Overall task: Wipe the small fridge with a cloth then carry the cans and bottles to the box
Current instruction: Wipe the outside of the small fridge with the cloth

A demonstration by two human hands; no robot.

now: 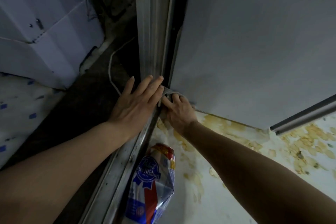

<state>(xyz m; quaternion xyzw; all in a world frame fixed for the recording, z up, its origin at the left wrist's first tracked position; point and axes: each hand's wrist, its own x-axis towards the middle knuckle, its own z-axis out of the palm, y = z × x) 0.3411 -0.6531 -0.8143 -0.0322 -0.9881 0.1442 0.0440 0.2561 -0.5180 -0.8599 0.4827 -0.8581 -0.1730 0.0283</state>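
Pressing flat against the grey door seal (151,42), the left hand (135,102) lies at the centre of the frame with its fingers straight and spread, its grip released and grasping nothing. Just to its right, the right hand (177,111) has its fingers curled over a bunched grey cloth (168,94), grasping it and holding it against the bottom corner where the seal meets the pale fridge panel (254,42) that fills the upper right of the frame. The two hands are touching or nearly so at the fingertips. Below them, in the lower centre, a crumpled Pabst Blue Ribbon can (154,180) in blue, red and white lies on its side on a white surface (227,178), close beside the metal edge (116,169) that runs down toward the bottom of the frame. That white surface carries yellow-brown stains (227,123) spread across the lower right. A white box (45,32) stands in the upper left, and a thin pale cord (111,67) runs down the dark gap beside the seal.
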